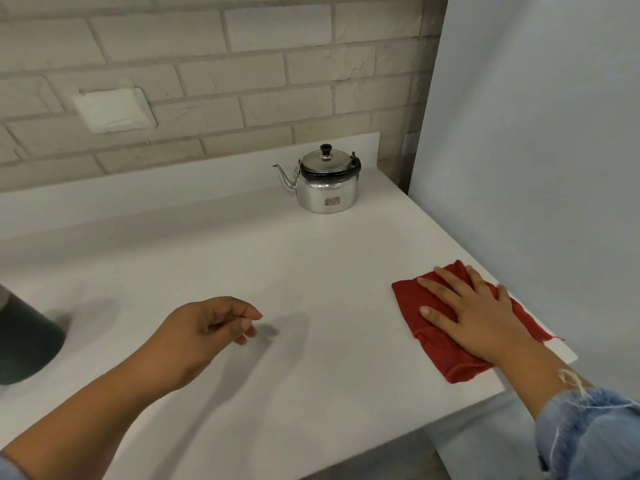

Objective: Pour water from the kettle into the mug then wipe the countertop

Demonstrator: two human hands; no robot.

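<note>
At the near right edge of the tabletop (214,244), the right hand (474,313) presses flat, fingers spread, on the folded red cloth (429,337), apparently ready for wiping. The left hand (211,327) hovers loosely curled, holding nothing. Far back stands the kettle (327,183), upright; a dark object (24,341), perhaps the mug, sits at far left

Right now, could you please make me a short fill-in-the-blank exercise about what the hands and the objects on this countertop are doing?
1. The right hand lies flat on a ____ cloth.
2. The kettle stands near the wall, and its spout points to the picture's ____.
3. The left hand holds ____.
4. The kettle's lid is ____.

Missing words: red; left; nothing; on
</note>
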